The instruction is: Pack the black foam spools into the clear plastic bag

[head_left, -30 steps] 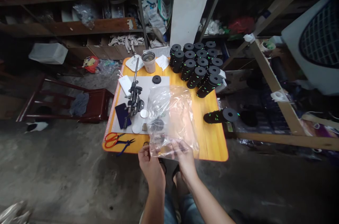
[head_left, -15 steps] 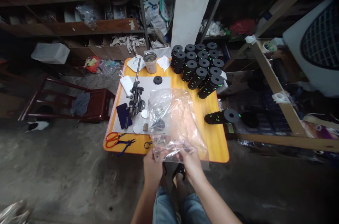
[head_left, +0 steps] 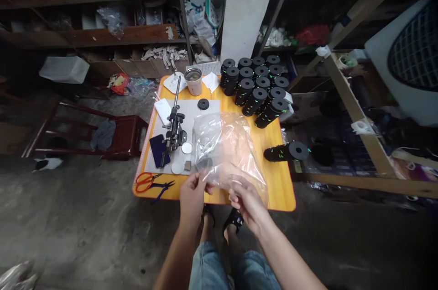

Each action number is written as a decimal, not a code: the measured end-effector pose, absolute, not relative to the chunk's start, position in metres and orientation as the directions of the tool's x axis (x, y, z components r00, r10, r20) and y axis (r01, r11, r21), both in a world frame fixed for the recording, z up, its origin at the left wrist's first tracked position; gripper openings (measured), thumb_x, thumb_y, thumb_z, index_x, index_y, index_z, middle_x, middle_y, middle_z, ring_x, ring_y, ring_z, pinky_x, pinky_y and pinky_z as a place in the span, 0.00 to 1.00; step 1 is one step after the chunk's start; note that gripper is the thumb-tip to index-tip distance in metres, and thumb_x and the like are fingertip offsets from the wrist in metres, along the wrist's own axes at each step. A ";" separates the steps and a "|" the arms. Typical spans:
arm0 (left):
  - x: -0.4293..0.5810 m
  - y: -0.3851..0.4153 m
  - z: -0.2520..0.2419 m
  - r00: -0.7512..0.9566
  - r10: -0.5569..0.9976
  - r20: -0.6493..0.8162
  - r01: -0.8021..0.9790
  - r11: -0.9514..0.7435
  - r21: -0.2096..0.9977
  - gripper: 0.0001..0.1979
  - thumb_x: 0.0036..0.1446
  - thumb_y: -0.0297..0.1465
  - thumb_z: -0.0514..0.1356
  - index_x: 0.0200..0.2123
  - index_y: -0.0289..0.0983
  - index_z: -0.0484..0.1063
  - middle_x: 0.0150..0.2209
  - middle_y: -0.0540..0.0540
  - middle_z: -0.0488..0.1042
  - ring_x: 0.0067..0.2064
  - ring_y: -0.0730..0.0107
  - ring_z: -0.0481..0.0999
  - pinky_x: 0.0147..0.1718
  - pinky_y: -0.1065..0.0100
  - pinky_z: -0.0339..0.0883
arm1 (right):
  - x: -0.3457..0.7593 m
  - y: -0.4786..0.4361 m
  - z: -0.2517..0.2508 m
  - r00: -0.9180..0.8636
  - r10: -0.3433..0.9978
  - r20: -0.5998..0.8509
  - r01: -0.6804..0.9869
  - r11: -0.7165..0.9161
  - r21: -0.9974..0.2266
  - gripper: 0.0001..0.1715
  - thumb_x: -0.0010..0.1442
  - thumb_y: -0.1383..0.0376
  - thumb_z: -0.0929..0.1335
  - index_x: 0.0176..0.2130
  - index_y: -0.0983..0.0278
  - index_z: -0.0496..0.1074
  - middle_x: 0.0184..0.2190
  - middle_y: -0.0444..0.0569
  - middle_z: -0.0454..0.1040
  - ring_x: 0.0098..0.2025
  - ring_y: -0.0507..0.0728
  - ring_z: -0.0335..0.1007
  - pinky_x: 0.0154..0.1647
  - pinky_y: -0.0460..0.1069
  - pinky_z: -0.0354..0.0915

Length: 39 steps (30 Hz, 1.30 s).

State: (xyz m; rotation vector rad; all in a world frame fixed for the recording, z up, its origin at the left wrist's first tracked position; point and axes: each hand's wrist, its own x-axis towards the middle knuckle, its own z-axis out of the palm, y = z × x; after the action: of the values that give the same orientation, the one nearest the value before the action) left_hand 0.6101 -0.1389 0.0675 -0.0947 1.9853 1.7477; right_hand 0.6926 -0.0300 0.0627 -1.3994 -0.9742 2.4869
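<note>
A clear plastic bag [head_left: 236,144] lies across the front middle of the yellow table [head_left: 282,189], its near edge lifted. My left hand [head_left: 194,193] pinches the bag's near left corner between thumb and fingers. At the near right part, my right hand [head_left: 249,201] has its fingers curled at the bag's edge. Through the film a dark round piece shows faintly. Left of the bag, a black metal clamp-like device with a rod [head_left: 175,128] rests on a grey mat [head_left: 212,106]. Close to my left hand are blue-handled pliers [head_left: 160,188] and orange-handled scissors [head_left: 144,182].
Black spiked cylinders [head_left: 258,98] stand grouped at the back right; one cylinder [head_left: 285,151] lies near the right edge. A black disc [head_left: 203,104], a cup [head_left: 194,82], a phone [head_left: 159,150] and a white device [head_left: 163,111] are on the table. A wooden chair [head_left: 126,134] stands left.
The bag's near edge has been drawn up and back from the table's front edge. My left hand has moved up and slightly left; the dark ring near it is now out of sight.
</note>
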 end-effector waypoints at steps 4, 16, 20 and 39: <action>0.576 -0.113 0.105 -0.818 0.462 -0.343 -0.366 0.041 0.930 0.21 0.45 0.36 0.68 0.42 0.36 0.69 0.31 0.48 0.76 0.25 0.74 0.74 0.29 0.69 0.70 | 0.682 -0.013 0.080 -0.558 0.310 -0.770 0.157 -0.871 -0.465 0.18 0.39 0.67 0.72 0.33 0.64 0.67 0.15 0.33 0.60 0.14 0.41 0.45 0.14 0.38 0.38; 0.596 -0.103 0.113 -0.875 0.461 0.150 0.341 0.366 0.866 0.19 0.39 0.36 0.73 0.30 0.40 0.66 0.37 0.47 0.67 0.45 0.58 0.69 0.48 0.56 0.64 | 0.666 -0.003 0.109 -0.613 0.312 -0.726 -0.007 -0.921 -0.390 0.18 0.38 0.71 0.73 0.31 0.64 0.66 0.15 0.31 0.57 0.15 0.41 0.43 0.12 0.37 0.42; 0.607 -0.099 0.106 -0.918 0.390 0.076 0.262 0.450 0.854 0.07 0.53 0.35 0.64 0.30 0.40 0.69 0.35 0.46 0.71 0.44 0.59 0.67 0.45 0.59 0.61 | 0.666 -0.009 0.107 -0.621 0.337 -0.708 0.011 -0.899 -0.438 0.22 0.39 0.68 0.73 0.37 0.64 0.68 0.16 0.32 0.60 0.14 0.42 0.46 0.13 0.38 0.43; 0.551 -0.168 0.129 -0.872 0.449 0.196 0.387 0.386 0.837 0.05 0.60 0.30 0.56 0.40 0.40 0.65 0.48 0.41 0.73 0.51 0.62 0.73 0.50 0.59 0.66 | 0.685 0.023 0.085 -0.542 0.559 -0.628 0.042 -0.728 -0.684 0.15 0.43 0.65 0.73 0.25 0.63 0.62 0.15 0.34 0.58 0.15 0.42 0.46 0.15 0.40 0.42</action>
State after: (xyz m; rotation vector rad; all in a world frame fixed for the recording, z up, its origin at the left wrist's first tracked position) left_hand 0.5507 -0.1683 0.1289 0.7737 2.5623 1.5212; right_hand 0.6846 0.0226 0.0851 -1.2908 -0.9502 2.3226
